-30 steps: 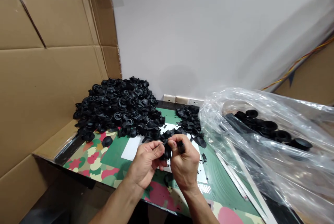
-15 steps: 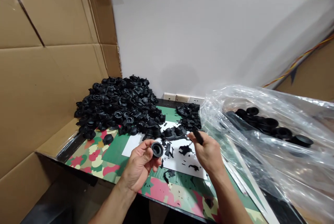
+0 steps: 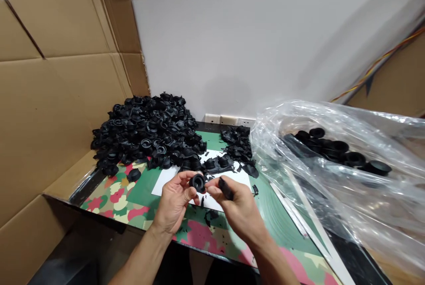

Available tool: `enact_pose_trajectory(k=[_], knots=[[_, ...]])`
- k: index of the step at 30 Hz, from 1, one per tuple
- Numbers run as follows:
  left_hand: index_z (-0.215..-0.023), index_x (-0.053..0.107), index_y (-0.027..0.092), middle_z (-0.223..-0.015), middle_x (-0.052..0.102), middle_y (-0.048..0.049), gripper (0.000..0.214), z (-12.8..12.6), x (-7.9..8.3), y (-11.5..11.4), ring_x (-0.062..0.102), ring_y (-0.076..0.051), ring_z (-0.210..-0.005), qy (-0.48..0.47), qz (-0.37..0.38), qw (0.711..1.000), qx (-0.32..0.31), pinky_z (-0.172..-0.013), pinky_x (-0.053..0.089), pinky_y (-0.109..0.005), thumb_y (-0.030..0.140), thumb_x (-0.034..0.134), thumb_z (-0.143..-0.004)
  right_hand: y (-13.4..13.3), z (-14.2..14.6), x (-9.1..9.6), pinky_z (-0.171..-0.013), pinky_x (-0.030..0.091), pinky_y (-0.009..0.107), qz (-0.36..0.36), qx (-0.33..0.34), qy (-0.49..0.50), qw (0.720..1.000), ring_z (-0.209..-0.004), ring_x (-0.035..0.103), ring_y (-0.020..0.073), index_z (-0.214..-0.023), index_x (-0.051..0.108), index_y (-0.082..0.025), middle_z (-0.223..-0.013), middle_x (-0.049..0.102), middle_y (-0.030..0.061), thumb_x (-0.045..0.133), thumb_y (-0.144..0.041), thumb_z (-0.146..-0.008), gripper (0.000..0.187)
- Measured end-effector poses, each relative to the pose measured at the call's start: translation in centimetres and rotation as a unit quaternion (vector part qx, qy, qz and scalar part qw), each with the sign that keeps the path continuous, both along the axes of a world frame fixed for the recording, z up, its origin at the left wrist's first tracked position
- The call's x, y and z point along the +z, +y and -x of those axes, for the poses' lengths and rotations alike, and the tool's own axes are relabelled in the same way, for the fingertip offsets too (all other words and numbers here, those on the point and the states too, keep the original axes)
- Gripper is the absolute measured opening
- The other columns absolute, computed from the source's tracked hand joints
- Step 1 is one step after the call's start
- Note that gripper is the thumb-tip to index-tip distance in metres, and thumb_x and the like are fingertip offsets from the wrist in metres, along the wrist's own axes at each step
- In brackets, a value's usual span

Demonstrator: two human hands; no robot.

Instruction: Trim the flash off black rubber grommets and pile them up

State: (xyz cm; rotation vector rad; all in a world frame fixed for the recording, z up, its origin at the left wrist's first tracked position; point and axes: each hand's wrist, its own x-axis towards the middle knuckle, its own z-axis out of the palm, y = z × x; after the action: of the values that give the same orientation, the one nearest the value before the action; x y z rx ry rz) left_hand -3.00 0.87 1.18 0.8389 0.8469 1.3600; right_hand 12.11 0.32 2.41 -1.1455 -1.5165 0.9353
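Observation:
My left hand [image 3: 174, 201] pinches a round black rubber bellows [image 3: 198, 183], its open ring end facing me. Close against its right side is my right hand [image 3: 237, 203], with the thumb and forefinger at the rim. A slim black tool [image 3: 226, 188] is gripped in that hand; its working end is hidden by the fingers. Behind both hands, more black ribbed pieces [image 3: 217, 163] with flashing around them lie on a white sheet [image 3: 162, 180]. Black scraps [image 3: 210, 217] are scattered in front of the hands.
A large heap of black rubber parts [image 3: 149, 130] rises at the left by a cardboard wall [image 3: 66, 99]. Trimmed scraps [image 3: 237, 143] are piled at the back. On the right, a clear plastic bag [image 3: 299, 112] holds several round black parts [image 3: 337, 148]. White strips [image 3: 308, 218] lie beside it.
My right hand has moved left with the black tool, from apart to touching the bellows. My left hand stays on the bellows, its open end now turned slightly. The camera view has shifted a little.

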Motion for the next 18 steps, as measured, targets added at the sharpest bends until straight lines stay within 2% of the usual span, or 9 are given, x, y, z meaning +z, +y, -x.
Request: enact_pose_trajectory(k=[3, 8, 10, 13, 15, 18], knots=[[-0.084, 0.071, 0.014, -0.067, 0.064, -0.0004, 0.038, 0.1, -0.1, 0.0, 0.054, -0.009, -0.050, 0.067, -0.017, 0.997, 0.035, -0.048, 0.048, -0.021, 0.025, 0.088, -0.051, -0.1, 0.7, 0.2, -0.048, 0.034, 0.023, -0.009, 0.029, -0.016, 0.999, -0.053, 0.046, 0.0122, -0.064, 0.062, -0.017, -0.058, 0.054, -0.0015, 0.055, -0.028, -0.080, 0.020], [-0.093, 0.074, 0.020, -0.086, 0.068, -0.0036, 0.041, 0.7, -0.3, 0.2, 0.061, -0.016, -0.071, 0.142, -0.059, 0.988, 0.023, -0.058, 0.051, -0.024, 0.017, 0.084, -0.053, 0.2, 0.6, 0.2, -0.051, 0.036, 0.022, -0.038, 0.046, -0.050, 0.997, -0.057, 0.047, 0.0123, -0.065, 0.060, -0.017, -0.062, 0.055, -0.0007, 0.052, -0.022, -0.081, 0.018], [-0.094, 0.075, 0.023, -0.089, 0.067, -0.0034, 0.038, 0.9, -0.1, 0.3, 0.059, -0.016, -0.075, 0.204, -0.098, 0.974, 0.004, -0.064, 0.050, -0.024, 0.015, 0.081, -0.058, 0.2, 0.3, 0.1, -0.052, 0.036, 0.023, -0.047, 0.047, -0.071, 0.995, -0.057, 0.047, 0.0124, -0.064, 0.057, -0.018, -0.062, 0.055, -0.0009, 0.052, -0.017, -0.079, 0.016], [-0.090, 0.077, 0.025, -0.089, 0.067, -0.0045, 0.028, 1.2, 0.7, 0.3, 0.057, -0.017, -0.076, 0.302, -0.163, 0.939, -0.016, -0.067, 0.047, -0.025, 0.013, 0.077, -0.064, 0.4, -0.2, 0.2, -0.053, 0.034, 0.023, -0.046, 0.062, -0.105, 0.991, -0.058, 0.046, 0.0124, -0.063, 0.054, -0.018, -0.061, 0.053, -0.0016, 0.052, -0.012, -0.074, 0.013], [-0.088, 0.077, 0.026, -0.088, 0.068, -0.0054, 0.027, 1.3, 1.4, 0.3, 0.057, -0.018, -0.075, 0.343, -0.181, 0.921, -0.026, -0.066, 0.047, -0.026, 0.012, 0.076, -0.065, 0.7, -0.5, 0.4, -0.053, 0.033, 0.022, -0.036, 0.084, -0.120, 0.989, -0.058, 0.046, 0.0125, -0.063, 0.053, -0.018, -0.061, 0.053, -0.0019, 0.052, -0.012, -0.074, 0.012], [-0.085, 0.078, 0.026, -0.087, 0.070, -0.0061, 0.026, 1.2, 2.1, 0.4, 0.058, -0.021, -0.076, 0.365, -0.184, 0.912, -0.031, -0.069, 0.047, -0.028, 0.011, 0.075, -0.064, 0.9, -0.4, 0.6, -0.053, 0.033, 0.022, -0.022, 0.101, -0.124, 0.987, -0.058, 0.045, 0.0122, -0.060, 0.051, -0.018, -0.060, 0.052, -0.0023, 0.051, -0.014, -0.074, 0.015]])
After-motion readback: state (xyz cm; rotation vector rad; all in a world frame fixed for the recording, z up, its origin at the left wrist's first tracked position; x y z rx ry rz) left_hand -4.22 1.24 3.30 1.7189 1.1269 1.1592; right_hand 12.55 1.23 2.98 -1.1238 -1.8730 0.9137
